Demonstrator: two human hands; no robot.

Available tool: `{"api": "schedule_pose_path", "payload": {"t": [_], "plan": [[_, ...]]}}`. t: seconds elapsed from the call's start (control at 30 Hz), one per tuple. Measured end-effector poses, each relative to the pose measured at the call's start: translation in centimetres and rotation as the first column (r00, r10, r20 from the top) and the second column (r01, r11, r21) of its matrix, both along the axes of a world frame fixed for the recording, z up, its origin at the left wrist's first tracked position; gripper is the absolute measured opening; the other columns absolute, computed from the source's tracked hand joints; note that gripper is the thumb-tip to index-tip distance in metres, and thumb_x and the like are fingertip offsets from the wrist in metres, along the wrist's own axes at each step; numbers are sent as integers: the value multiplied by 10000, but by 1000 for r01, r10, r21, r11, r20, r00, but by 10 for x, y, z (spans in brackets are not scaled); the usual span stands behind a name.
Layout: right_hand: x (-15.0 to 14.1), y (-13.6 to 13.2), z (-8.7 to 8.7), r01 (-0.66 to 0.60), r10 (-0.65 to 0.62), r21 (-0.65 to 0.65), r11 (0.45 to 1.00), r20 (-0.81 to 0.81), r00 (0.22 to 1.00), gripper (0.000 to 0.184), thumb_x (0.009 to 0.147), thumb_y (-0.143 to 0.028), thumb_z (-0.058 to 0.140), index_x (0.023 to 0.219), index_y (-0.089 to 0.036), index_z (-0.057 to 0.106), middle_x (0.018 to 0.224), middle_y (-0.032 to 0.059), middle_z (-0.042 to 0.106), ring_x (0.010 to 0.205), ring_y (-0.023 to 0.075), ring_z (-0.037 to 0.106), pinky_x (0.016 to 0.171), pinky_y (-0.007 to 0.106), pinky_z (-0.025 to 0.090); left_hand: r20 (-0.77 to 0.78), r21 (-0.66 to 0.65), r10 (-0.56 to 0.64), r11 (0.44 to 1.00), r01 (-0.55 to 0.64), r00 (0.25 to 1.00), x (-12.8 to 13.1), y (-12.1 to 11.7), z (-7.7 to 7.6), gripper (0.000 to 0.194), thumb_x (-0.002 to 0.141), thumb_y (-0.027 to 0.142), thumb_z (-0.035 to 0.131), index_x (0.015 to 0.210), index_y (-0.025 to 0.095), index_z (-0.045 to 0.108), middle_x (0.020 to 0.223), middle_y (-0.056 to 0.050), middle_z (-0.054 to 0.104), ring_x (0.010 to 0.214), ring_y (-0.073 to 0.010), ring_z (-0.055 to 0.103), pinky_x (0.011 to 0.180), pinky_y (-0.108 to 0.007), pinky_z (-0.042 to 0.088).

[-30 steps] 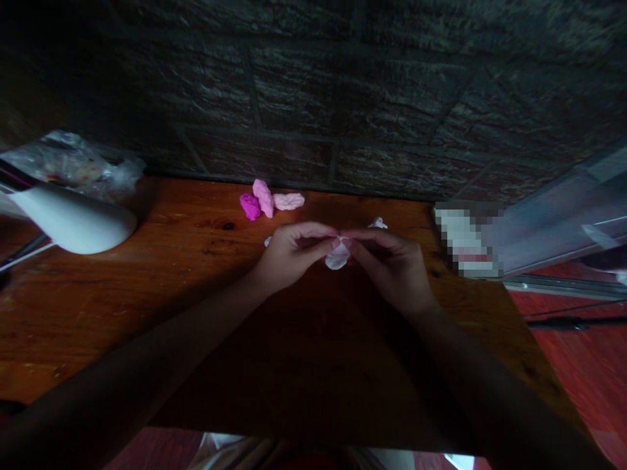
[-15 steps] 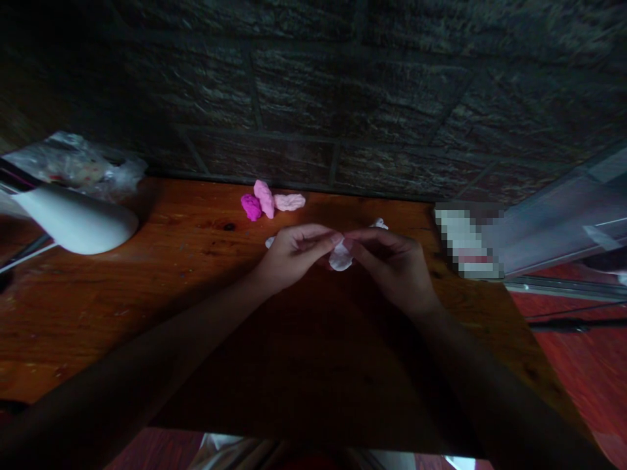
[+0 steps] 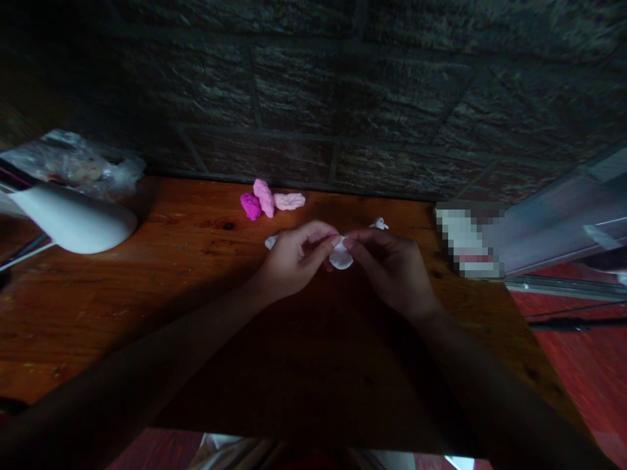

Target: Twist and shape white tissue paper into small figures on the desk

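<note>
At the far left, a crumpled clear plastic bag (image 3: 85,166) sits behind a smooth white tapered object (image 3: 78,219), whose wide rounded end points right; any marking on the bag is too dim to read. Right of these, on the wooden table (image 3: 191,212) near the dark stone-like wall (image 3: 304,91), lie a magenta lump (image 3: 251,207), a pink lump (image 3: 264,198) and a pale pink lump (image 3: 289,201), close together, the pink one in the middle standing lengthwise towards the wall and the pale one lying crosswise. Just beside the left hand (image 3: 292,256), partly hidden by it, is a small white piece (image 3: 270,242). The left hand pinches a thin white flake (image 3: 341,256) between thumb and curled fingers, and the right hand (image 3: 399,264) grips the same flake from the other side. It is between the fingertips, over the table's middle, its rounded end pointing to the person; its long axis seems to run the same way, though the upper end is covered. Beyond the right hand lies a white scrap (image 3: 379,223). Further right, a pixelated block (image 3: 467,241) hides any lettering, next to a translucent panel (image 3: 553,212).
</note>
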State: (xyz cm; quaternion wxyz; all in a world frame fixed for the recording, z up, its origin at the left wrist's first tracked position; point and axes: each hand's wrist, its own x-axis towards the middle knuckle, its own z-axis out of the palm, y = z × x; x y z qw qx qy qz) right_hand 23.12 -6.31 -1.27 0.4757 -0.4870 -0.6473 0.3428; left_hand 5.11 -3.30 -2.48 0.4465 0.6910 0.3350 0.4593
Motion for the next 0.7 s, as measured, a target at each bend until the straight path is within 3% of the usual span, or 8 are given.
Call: {"api": "schedule_pose_path", "payload": {"t": [0.2,0.37,0.47,0.57,0.7], "plan": [[3,0,-3,-16,13,46,999,47,999,141,899,-286,700,1001,-221,773,960,45,810,844,200,763,793,348,619,25,-25,-35,999,36,999,-2,5,-3,161,890,279,692,966,139,714,932,-71,784,825,-164,728,737,-256,584],[4,3,-8,-26,21,-49,998,-97,995,295,818,-338,794,1087,-219,762,1058,67,808,948,226,771,883,387,632,-37,67,-4,998,7,999,-5,6,-3,128,929,266,657,961,160,722,940,-60,786,862,-166,730,788,-258,580],[5,5,-9,-66,51,-119,991,-121,991,253,804,-356,808,1008,-209,785,1008,67,817,912,228,777,861,382,638,-90,120,3,993,8,996,-6,4,-5,130,949,263,642,985,163,718,936,-55,779,852,-153,725,779,-239,571],[5,6,-8,-47,40,-98,994,-68,997,166,822,-337,787,931,-213,799,947,50,823,854,216,779,812,350,633,-84,106,-14,994,23,996,-5,4,-7,140,941,273,661,989,153,715,916,-56,772,820,-145,726,732,-220,572],[5,4,-5,35,-39,37,999,133,990,105,852,-258,746,928,-215,804,905,33,825,795,198,775,764,321,610,-33,106,-34,994,37,999,-4,5,-5,128,897,259,716,952,144,732,906,-61,774,801,-147,727,712,-220,582]]}}
